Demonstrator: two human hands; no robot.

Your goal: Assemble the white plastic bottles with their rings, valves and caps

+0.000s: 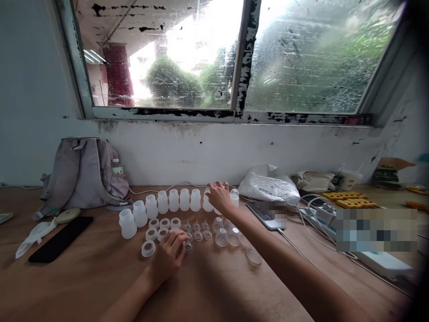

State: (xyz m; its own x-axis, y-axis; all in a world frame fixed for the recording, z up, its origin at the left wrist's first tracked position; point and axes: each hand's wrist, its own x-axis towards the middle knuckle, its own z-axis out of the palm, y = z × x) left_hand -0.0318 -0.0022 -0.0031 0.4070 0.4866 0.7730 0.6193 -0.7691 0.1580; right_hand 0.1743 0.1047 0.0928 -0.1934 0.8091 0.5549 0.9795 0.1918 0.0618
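A curved row of frosted white baby bottles (162,202) stands upright without lids. My right hand (219,197) reaches to the right part of this row, its fingers curled round a bottle (208,203) that it partly hides. At the row's right end, a bottle (234,197) appears to have a clear cap over it. Lower down, my left hand (171,250) has its fingers bent together, the tips on a clear bottle nipple (189,247). More nipples (197,235) lie just beyond. White collar rings (148,248) lie left of that hand, and clear dome caps (221,237) lie to the right.
A grey backpack (83,172) leans on the wall at left, with a black phone (60,239) in front. At right are a plastic bag (268,184), a charging phone (264,214), a power strip (385,264) with loose cables, and yellow blocks (357,204). A window (201,114) is above.
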